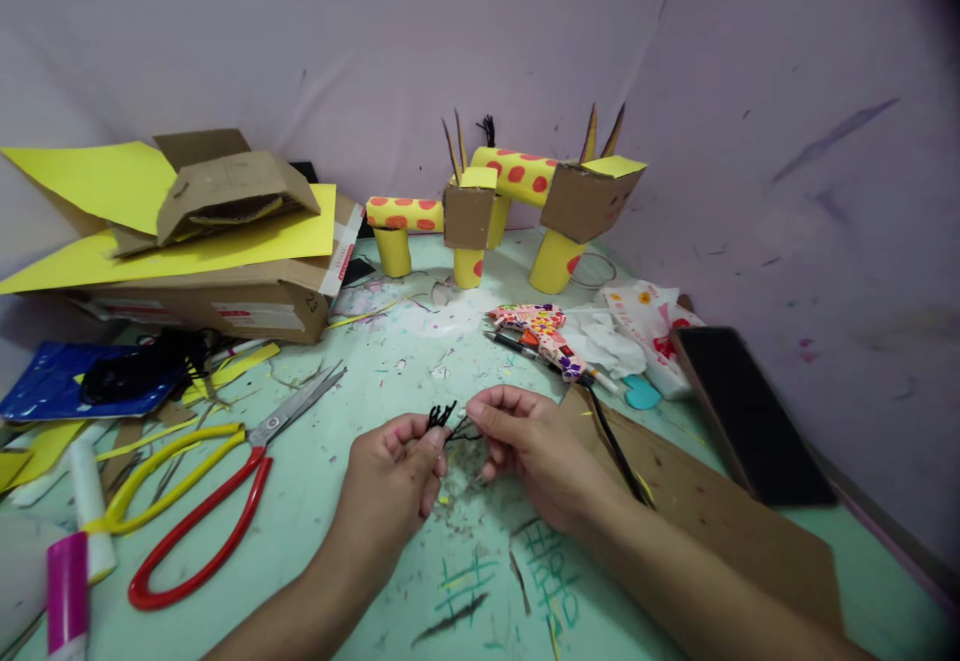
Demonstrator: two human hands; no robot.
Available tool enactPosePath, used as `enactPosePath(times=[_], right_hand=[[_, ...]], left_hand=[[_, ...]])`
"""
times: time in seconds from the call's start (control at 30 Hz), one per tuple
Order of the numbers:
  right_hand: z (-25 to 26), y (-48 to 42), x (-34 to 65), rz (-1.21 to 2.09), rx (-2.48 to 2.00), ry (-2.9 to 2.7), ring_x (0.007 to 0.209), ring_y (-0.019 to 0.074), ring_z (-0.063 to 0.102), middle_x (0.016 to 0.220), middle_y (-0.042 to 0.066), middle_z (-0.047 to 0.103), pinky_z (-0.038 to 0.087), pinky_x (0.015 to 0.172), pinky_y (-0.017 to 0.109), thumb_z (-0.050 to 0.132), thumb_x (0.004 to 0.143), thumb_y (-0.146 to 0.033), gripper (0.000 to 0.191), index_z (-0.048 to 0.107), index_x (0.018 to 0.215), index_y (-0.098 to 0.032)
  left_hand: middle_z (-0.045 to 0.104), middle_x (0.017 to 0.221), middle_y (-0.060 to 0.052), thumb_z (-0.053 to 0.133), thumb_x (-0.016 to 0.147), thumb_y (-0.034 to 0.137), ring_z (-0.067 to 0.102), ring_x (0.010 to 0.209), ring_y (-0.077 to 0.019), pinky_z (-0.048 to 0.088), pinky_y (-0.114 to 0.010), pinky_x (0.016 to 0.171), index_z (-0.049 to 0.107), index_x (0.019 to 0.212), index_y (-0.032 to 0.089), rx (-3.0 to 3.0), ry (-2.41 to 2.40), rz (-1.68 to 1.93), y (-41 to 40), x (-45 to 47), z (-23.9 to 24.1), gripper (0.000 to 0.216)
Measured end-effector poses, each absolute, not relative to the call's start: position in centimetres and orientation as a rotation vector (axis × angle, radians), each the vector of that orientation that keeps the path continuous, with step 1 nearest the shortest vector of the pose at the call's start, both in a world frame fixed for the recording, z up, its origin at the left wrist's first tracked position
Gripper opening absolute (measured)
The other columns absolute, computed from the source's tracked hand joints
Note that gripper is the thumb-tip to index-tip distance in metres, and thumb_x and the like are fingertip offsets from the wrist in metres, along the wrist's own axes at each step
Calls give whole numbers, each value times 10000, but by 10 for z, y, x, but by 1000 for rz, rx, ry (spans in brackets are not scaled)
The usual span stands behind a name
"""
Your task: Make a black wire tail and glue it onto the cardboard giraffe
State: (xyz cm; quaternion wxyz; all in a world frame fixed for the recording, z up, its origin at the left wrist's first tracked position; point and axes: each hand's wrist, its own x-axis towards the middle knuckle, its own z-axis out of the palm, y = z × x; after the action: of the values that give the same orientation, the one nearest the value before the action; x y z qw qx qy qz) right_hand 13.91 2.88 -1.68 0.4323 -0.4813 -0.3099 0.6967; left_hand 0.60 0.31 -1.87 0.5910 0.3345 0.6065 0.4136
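Observation:
A small bundle of black yarn (442,415) is pinched between the thumb and fingers of my left hand (397,471), its loose strands sticking up. Thin black strands run across to my right hand (525,441), whose thumb and forefinger close on them. Both hands hover over the middle of the pale green table (360,561). To the left lie scissors (259,438) with one yellow and one red handle, blades apart. Behind my hands stand two spotted yellow paper animals with cardboard heads, a smaller one (469,216) and a larger one (592,201); a black tuft rises behind them.
Stacked at back left are a cardboard box (225,306) and yellow paper (97,186). A black yarn heap (150,371) rests on a blue packet (37,381). To the right are a patterned glue gun (540,326), a phone (750,411) and flat cardboard (735,541). A glue stick (67,591) stands front left.

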Motion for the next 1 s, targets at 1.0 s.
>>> enactPosePath(times=[1.0], right_hand=[[-11,35,147,1765,-1309,-949,434,68,515,755,5,607,457,341,204,709,654,-518,419,611,844,-158]], left_hand=[[487,427,62,704,635,358,296,284,-19,180,-130,276,538,614,161,715,1369,987,4,1,-11,258]])
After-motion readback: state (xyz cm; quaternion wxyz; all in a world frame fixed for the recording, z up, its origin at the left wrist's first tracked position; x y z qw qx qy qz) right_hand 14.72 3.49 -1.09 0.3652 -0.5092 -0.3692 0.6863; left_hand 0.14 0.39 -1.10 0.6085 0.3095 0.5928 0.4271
